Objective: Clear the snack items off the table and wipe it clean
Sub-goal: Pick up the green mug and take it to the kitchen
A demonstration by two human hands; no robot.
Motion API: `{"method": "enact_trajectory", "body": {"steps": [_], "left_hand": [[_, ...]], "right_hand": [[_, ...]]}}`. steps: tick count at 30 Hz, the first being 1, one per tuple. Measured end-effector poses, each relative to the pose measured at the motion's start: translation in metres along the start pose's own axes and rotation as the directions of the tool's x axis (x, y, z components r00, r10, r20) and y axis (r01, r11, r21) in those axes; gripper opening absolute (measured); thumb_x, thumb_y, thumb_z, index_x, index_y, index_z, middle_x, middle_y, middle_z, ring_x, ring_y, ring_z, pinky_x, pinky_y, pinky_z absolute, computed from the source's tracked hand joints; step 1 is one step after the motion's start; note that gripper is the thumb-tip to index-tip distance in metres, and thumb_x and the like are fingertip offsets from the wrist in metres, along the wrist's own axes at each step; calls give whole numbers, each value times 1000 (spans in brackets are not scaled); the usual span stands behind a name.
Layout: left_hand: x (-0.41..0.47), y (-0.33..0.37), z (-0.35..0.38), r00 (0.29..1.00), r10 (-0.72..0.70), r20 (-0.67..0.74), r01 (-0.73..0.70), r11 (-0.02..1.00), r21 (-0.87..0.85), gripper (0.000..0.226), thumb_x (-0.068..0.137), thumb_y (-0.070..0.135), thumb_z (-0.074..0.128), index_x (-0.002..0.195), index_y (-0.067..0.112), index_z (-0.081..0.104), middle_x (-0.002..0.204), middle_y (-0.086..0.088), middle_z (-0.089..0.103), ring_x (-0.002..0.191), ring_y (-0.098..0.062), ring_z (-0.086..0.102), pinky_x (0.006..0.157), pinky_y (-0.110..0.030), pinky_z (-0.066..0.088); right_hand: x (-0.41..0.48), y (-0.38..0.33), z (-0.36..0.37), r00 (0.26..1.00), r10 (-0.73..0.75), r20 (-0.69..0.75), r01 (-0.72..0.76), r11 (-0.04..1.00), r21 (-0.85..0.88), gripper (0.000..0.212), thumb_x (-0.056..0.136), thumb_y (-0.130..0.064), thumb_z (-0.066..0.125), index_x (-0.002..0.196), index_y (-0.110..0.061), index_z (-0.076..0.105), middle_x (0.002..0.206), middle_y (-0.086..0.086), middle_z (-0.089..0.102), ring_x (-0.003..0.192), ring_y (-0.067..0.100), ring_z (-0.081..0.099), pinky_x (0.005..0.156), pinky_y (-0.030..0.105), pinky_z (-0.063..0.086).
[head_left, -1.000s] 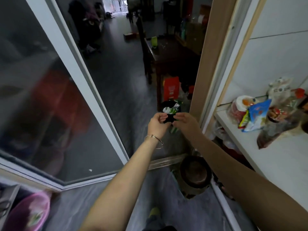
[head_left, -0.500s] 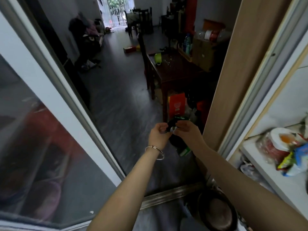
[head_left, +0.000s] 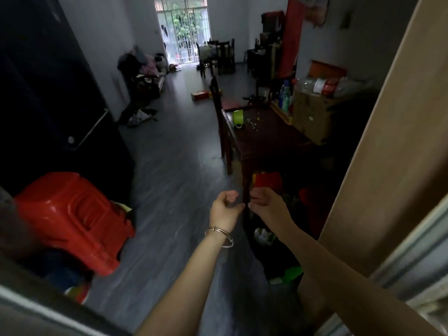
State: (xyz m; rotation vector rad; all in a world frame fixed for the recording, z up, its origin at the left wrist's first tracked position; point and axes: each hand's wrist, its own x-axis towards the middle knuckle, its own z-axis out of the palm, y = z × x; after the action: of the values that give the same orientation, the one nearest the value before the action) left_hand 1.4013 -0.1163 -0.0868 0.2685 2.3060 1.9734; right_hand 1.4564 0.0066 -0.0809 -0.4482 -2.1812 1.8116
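Dim long room, grey plank floor [head_left: 174, 166], barred window [head_left: 184, 27] bright at the far end. Low left, close to you: red plastic stool [head_left: 70, 219] on the floor.

Centre, both arms reach forward over the floor. Left grip [head_left: 225, 209]: fingers curled in, thumb pointing at the other hand, metal bangle [head_left: 219, 236] on the wrist. Right grip [head_left: 265, 204]: fingers curled too, thumb tips nearly meeting. Too dark between them; you cannot tell whether either grip pinches anything.

Below your right forearm, a dark bag-like shape [head_left: 274, 253] with pale and green wrappers showing.

Beyond the hands and well apart from them, the dark wooden table [head_left: 274, 139]. Green mug [head_left: 238, 117] sits near its left edge; yellowish crumbs [head_left: 253, 122] are scattered just right of the mug. Red carton [head_left: 266, 180] stands under the near end.

Right of the table, a cardboard box [head_left: 312, 117]. Far right, the tan door jamb [head_left: 388, 166].
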Motion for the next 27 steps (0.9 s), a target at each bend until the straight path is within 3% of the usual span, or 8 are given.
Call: {"method": "enact_trajectory", "body": {"steps": [2,5,11,16,18,20,24,27], "left_hand": [[26,2,6,1000,21,-3,-21,1000,-18,37,73,-7,70,92,21,58,100,-1,64,98,-16,59,95,-30,48],[64,-2,14,1000,14,-13,-15,999,-36,38,73,-5,72,91,25,58,101,-2,64,99,-17,59,97,-33,48],[121,-7,19,1000,-24,-2,24,1000,-3,33,75,-3,72,101,13,59,106,-4,63,101,-15,58,96,-25,45],[193,-24,20,999,-46,25,46,999,15,32,75,-5,73,102,6,61,103,-5,62,98,-15,58,92,-25,48],[205,-23,19,999,-38,27,38,999,2,31,75,-8,71,100,7,59,101,-5,61,97,-16,57,89,-24,49],[233,-24,16,998,-24,52,24,1000,-5,32,74,-11,69,97,8,57,100,-7,60,97,-19,56,93,-33,48],[294,-35,6,995,-40,95,38,999,22,32,74,-8,71,98,10,59,101,-11,63,99,-24,60,94,-41,50],[335,-37,2,990,-40,136,37,999,30,32,77,-5,69,106,1,60,108,-15,64,100,-24,60,87,-27,51]], "right_hand": [[28,0,0,1000,-14,2,14,999,40,31,80,4,66,102,-16,59,102,3,65,98,18,63,83,21,49],[70,1,3,1000,-21,23,20,998,54,34,80,4,67,105,-16,59,109,4,65,99,17,63,86,23,48],[133,13,17,1000,-16,16,15,998,55,37,79,4,68,93,-29,58,105,-4,63,102,17,62,94,28,48],[200,25,38,1000,3,-27,-2,999,35,33,80,0,70,101,-22,57,104,-2,63,103,18,62,90,27,49],[213,22,40,999,-2,-32,3,1000,11,33,80,-3,70,105,-20,58,105,-3,62,101,14,60,84,18,48],[237,20,48,999,15,-40,-15,1000,3,34,81,-5,70,111,-16,58,104,-5,61,98,9,59,74,9,45],[286,15,67,995,28,-93,-27,999,20,38,79,-4,72,114,-11,58,107,-1,62,102,17,62,84,25,51],[321,14,78,990,24,-142,-24,1000,0,39,79,-1,70,116,-7,58,109,3,63,103,18,62,90,32,51]]}}
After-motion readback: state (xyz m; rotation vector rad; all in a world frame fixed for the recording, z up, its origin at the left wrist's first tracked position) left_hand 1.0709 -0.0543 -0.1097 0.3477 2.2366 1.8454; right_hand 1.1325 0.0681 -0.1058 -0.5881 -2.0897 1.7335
